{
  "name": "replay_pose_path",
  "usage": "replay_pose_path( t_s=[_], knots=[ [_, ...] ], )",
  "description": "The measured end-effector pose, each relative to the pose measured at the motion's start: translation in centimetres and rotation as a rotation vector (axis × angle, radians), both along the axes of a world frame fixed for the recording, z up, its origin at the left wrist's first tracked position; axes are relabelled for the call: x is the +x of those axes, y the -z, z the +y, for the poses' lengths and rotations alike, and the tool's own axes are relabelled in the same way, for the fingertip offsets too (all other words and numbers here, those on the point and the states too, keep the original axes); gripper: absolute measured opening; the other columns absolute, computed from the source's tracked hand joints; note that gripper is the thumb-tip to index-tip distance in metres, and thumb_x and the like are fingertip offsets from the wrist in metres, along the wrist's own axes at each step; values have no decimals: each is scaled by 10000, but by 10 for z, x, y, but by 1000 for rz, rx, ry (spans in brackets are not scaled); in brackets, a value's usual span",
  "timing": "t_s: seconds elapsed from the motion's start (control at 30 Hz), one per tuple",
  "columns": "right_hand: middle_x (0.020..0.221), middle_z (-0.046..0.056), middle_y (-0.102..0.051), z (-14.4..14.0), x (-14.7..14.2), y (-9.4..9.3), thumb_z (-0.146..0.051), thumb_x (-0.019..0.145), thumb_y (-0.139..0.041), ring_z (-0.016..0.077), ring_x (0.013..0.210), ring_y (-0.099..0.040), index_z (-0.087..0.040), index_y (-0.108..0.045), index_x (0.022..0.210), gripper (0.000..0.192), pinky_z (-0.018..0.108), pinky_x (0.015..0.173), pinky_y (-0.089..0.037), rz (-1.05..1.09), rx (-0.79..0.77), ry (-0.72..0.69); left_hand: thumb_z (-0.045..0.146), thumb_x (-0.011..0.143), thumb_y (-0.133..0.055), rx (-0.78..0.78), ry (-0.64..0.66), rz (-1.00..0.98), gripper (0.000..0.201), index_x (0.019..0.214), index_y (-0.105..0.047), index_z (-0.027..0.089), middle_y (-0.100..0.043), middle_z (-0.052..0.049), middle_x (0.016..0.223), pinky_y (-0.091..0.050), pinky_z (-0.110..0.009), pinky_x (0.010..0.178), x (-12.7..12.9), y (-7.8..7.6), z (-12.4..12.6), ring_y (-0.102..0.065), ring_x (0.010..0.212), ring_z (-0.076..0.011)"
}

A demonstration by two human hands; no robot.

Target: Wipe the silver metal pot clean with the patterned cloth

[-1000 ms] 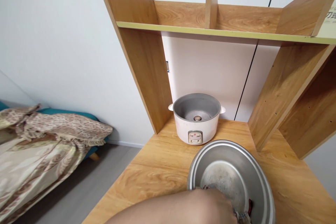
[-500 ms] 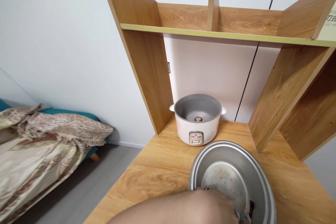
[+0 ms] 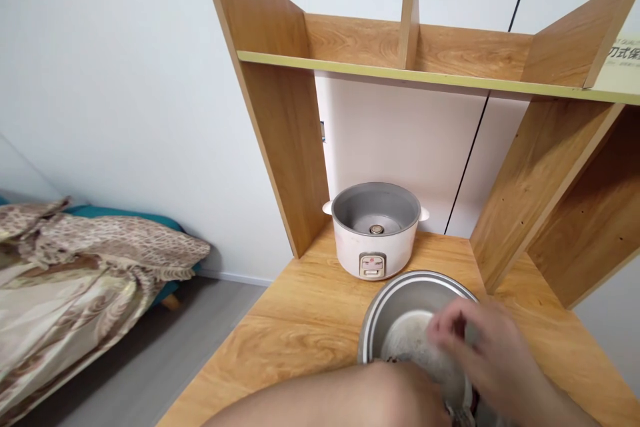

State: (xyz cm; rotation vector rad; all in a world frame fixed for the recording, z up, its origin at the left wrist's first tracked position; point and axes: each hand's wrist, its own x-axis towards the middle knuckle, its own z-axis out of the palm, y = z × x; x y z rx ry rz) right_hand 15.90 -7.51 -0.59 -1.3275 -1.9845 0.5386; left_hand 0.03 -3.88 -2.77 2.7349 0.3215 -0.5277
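Reaching over the metal pot point(image 3: 400, 297) on the desk point(image 3: 300, 320), right hand point(image 3: 487, 353) has fingers loosely curled, left hand point(image 3: 395, 393) grips its near rim, grip unclear; pot could tip if pressed unevenly.

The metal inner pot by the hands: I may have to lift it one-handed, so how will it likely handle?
The metal inner pot looks thin-walled and holds no food, so it is probably light and stiff. Its smooth, shiny wall may be slippery; the rolled rim likely offers the surest grip. With its wide base on the wooden table, it seems unlikely to tip.
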Motion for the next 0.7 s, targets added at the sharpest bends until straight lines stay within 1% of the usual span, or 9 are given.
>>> replay_pose_path(
  t_s=[0.03, 0.1, 0.17, 0.23, 0.33, 0.43, 0.5, 0.57, 0.7],
  knots=[
    [754, -9, -700, 18, -2, -8, -428, 930, -526, 133, 674, -620, -224, -648, 775, 284, 257, 648, -473, -9, 3, 74, 236, 720, -624, 8, 41, 54, 97, 700, -692, 170, -687, -69, 614, -384, -303, 431, 1, -4, -1, -605, 518, -197],
    [689, -5, -678, 50, 0, -15, -434, 912, -532, 144, 625, -592, -225, -629, 739, 288, 268, 626, -441, -41, 36, 203, 238, 751, -596, 28, 112, 167, 155, 780, -712, 139, -707, -90, 660, -375, -305, 413, 3, -15, -2, -614, 522, -201],
    [779, 24, -696, 71, 6, -13, -404, 928, -490, 172, 745, -616, -225, -646, 766, 288, 291, 725, -452, -106, 48, 196, 237, 781, -575, 55, 141, 207, 199, 850, -723, 124, -725, -99, 702, -388, -306, 421, 4, -25, -4, -632, 538, -201],
    [860, 42, -693, 81, 12, -5, -365, 942, -457, 193, 865, -609, -221, -638, 769, 289, 313, 805, -442, -169, 69, 162, 232, 789, -581, 62, 146, 189, 198, 860, -729, 121, -732, -98, 712, -400, -306, 435, 5, -32, -5, -645, 551, -200],
    [990, 64, -675, 83, 16, 4, -300, 951, -420, 209, 996, -576, -217, -606, 795, 256, 335, 874, -420, -249, 88, 125, 208, 789, -596, 69, 155, 196, 183, 858, -730, 105, -737, -101, 728, -408, -296, 436, 6, -38, -6, -658, 578, -197],
    [1071, 69, -655, 81, 14, 9, -267, 934, -435, 210, 1010, -579, -221, -578, 953, 151, 328, 855, -422, -319, -33, 149, 212, 814, -572, 60, 166, 249, 208, 867, -727, 83, -740, -113, 758, -409, -290, 424, 8, -40, -6, -673, 627, -205],
    [1145, 85, -648, 79, 12, 10, -263, 926, -457, 222, 1039, -592, -217, -540, 1117, 214, 325, 842, -418, -399, -145, 151, 230, 829, -552, 50, 159, 265, 232, 873, -727, 86, -740, -117, 769, -417, -298, 426, 8, -40, -6, -682, 657, -219],
    [1235, 108, -628, 78, 11, 11, -250, 932, -454, 241, 1111, -585, -210, -506, 1225, 301, 330, 857, -405, -496, -198, 131, 245, 819, -561, 47, 139, 265, 229, 875, -730, 100, -738, -114, 761, -424, -308, 430, 7, -39, -6, -684, 662, -232],
    [1293, 114, -607, 76, 10, 11, -229, 951, -412, 258, 1168, -566, -206, -507, 1275, 339, 338, 872, -391, -597, -164, 111, 219, 815, -570, 56, 164, 220, 202, 834, -725, 91, -729, -102, 715, -399, -289, 414, 6, -40, -8, -652, 584, -194]
  ],
)
